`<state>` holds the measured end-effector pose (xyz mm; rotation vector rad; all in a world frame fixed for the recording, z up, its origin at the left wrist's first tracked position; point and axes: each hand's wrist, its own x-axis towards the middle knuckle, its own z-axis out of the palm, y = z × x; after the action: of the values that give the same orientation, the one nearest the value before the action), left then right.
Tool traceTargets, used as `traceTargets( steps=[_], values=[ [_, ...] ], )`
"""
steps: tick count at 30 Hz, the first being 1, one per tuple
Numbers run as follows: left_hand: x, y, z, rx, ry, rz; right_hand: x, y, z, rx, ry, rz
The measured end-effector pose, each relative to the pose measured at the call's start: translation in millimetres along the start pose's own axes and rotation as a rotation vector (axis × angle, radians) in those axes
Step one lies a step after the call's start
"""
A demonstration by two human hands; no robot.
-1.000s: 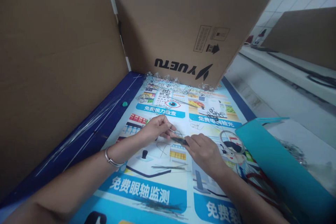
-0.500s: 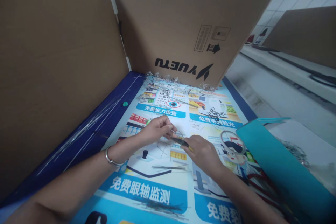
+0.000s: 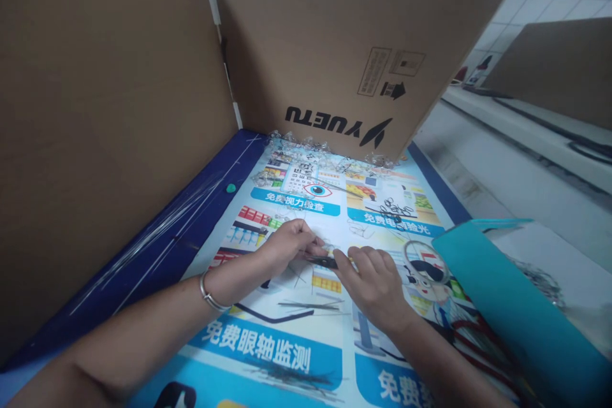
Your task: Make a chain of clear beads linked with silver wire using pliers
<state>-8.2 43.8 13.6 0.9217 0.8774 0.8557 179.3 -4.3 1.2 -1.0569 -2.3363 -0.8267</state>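
Note:
My right hand (image 3: 373, 277) is closed round a pair of pliers (image 3: 324, 261); their dark jaws point left and a bit of yellow handle showed in the grip. My left hand (image 3: 299, 243) is pinched at the jaw tips, on what looks like a thin wire, mostly hidden by the fingers and blurred. Under the hands lies a printed poster sheet (image 3: 329, 229). Several straight cut wires (image 3: 308, 306) rest on it just below the hands. Closer to me is a blurred bundle of dark wires (image 3: 301, 377).
Cardboard panels (image 3: 315, 32) wall off the back and left. Clear, tangled wire pieces (image 3: 306, 143) line the back edge, with dark wire loops (image 3: 396, 207) nearer. At right stands a teal box (image 3: 507, 293) holding coiled wire (image 3: 540, 280). A green lump (image 3: 231, 189) sits at left.
The left hand has come slightly down and right, nearer the pliers. The pliers have turned a little flatter, and the right fingers have lifted and spread along the handles.

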Motion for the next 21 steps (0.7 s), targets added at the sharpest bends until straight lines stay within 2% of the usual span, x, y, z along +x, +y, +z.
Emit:
traceTargets(
  steps=[9, 21],
  values=[
    [-6.6, 1.9, 9.4, -0.003, 0.022, -0.033, -0.4, -1.4, 2.8, -0.025, 0.011, -0.038],
    [-4.9, 0.1, 7.4, -0.019, -0.003, -0.048, -0.1, -1.4, -1.0, 0.03, -0.055, -0.03]
  ],
)
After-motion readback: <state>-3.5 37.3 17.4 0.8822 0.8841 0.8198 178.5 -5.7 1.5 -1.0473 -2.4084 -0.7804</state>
